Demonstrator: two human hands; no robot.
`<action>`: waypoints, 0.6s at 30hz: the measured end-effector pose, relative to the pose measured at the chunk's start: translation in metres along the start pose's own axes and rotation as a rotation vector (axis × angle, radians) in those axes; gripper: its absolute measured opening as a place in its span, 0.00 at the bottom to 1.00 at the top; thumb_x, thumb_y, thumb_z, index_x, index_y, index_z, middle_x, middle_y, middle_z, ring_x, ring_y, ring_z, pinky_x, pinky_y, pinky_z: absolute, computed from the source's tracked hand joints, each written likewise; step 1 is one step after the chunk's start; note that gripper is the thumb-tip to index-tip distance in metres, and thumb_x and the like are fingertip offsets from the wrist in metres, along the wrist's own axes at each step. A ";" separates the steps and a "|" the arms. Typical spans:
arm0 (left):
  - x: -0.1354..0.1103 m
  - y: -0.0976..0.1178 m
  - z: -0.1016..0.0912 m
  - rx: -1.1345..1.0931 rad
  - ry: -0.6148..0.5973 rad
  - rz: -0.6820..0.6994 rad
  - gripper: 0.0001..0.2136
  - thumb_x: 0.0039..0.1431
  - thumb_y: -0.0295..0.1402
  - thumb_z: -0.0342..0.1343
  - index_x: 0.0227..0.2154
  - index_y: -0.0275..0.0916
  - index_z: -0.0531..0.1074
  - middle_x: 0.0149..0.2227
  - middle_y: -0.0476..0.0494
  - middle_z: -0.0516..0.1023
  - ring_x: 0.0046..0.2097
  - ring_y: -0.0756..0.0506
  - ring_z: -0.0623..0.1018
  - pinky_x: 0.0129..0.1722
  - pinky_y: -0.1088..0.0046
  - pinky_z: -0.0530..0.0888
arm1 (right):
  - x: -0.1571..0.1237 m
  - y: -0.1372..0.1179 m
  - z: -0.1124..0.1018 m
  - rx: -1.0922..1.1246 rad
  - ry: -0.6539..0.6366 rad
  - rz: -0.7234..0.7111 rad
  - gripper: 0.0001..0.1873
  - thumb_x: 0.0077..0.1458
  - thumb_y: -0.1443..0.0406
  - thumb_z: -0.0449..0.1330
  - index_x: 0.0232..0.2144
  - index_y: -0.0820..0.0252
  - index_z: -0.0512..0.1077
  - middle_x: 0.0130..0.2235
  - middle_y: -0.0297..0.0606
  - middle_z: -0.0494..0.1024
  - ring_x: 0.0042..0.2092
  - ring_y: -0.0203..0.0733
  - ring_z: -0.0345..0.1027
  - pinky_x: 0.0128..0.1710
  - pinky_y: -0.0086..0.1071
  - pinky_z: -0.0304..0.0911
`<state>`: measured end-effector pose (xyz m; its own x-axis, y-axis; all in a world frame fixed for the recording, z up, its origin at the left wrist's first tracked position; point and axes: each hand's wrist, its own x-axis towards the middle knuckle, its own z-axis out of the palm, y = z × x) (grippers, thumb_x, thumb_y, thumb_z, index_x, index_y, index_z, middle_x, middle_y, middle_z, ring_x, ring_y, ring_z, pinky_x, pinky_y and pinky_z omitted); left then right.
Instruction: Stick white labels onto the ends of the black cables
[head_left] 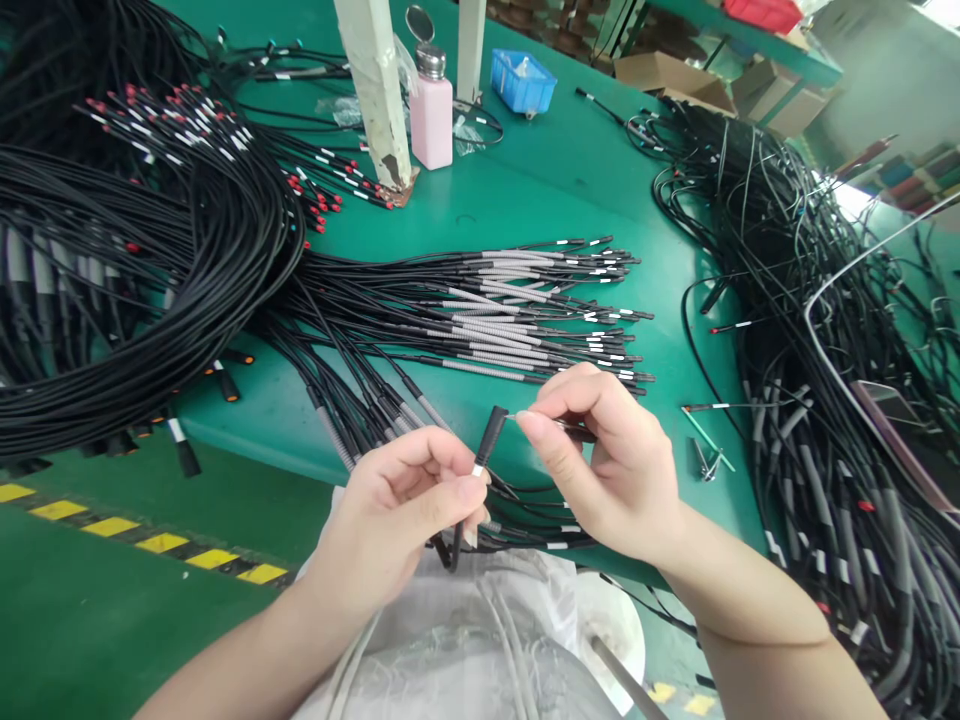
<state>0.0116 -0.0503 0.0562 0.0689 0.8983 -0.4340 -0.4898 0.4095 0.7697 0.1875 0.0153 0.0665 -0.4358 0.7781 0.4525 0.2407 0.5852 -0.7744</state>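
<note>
My left hand [409, 505] pinches a black cable [487, 440] just below its thick black end sleeve, which points up and to the right. My right hand [600, 460] pinches a thin wire tip [512, 417] sticking out of that sleeve's end. Both hands hover above the near edge of the green table [540, 190]. Just beyond them lies a fanned bundle of black cables with grey sleeves and white markers [517, 310].
A large coil of black cables [135, 280] with red-tipped ends fills the left. Another tangled heap of cables [810, 330] covers the right. At the back stand a pink pump bottle [431, 110], a blue bin [523, 80] and a post [375, 90]. Tweezers [705, 460] lie nearby.
</note>
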 end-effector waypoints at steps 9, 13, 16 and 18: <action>0.000 0.001 0.000 0.000 -0.017 -0.006 0.07 0.52 0.29 0.67 0.23 0.39 0.75 0.19 0.52 0.77 0.22 0.52 0.73 0.25 0.77 0.69 | 0.000 0.000 0.002 -0.077 0.006 -0.025 0.07 0.61 0.72 0.61 0.35 0.57 0.68 0.31 0.33 0.72 0.31 0.35 0.66 0.24 0.29 0.61; -0.001 0.001 0.000 0.015 -0.008 0.012 0.08 0.51 0.30 0.68 0.23 0.39 0.75 0.19 0.52 0.76 0.22 0.51 0.72 0.25 0.76 0.70 | 0.000 0.000 0.002 -0.118 0.016 -0.060 0.07 0.61 0.73 0.60 0.36 0.56 0.68 0.31 0.34 0.73 0.30 0.35 0.66 0.24 0.30 0.61; -0.001 0.001 0.000 0.026 -0.015 0.022 0.08 0.51 0.30 0.68 0.22 0.39 0.74 0.19 0.52 0.76 0.22 0.51 0.72 0.25 0.76 0.70 | 0.003 -0.001 -0.002 -0.020 -0.048 0.056 0.06 0.63 0.70 0.60 0.34 0.57 0.68 0.29 0.32 0.71 0.27 0.33 0.62 0.22 0.29 0.59; -0.001 0.000 0.000 0.032 -0.017 0.015 0.08 0.51 0.30 0.68 0.22 0.39 0.74 0.19 0.52 0.76 0.22 0.51 0.72 0.25 0.76 0.70 | 0.005 -0.002 -0.006 0.117 -0.165 0.193 0.07 0.63 0.67 0.61 0.32 0.57 0.68 0.28 0.30 0.71 0.25 0.32 0.62 0.21 0.28 0.59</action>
<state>0.0115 -0.0511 0.0570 0.0764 0.9069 -0.4143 -0.4632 0.4002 0.7907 0.1902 0.0190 0.0729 -0.5290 0.8193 0.2213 0.2355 0.3923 -0.8892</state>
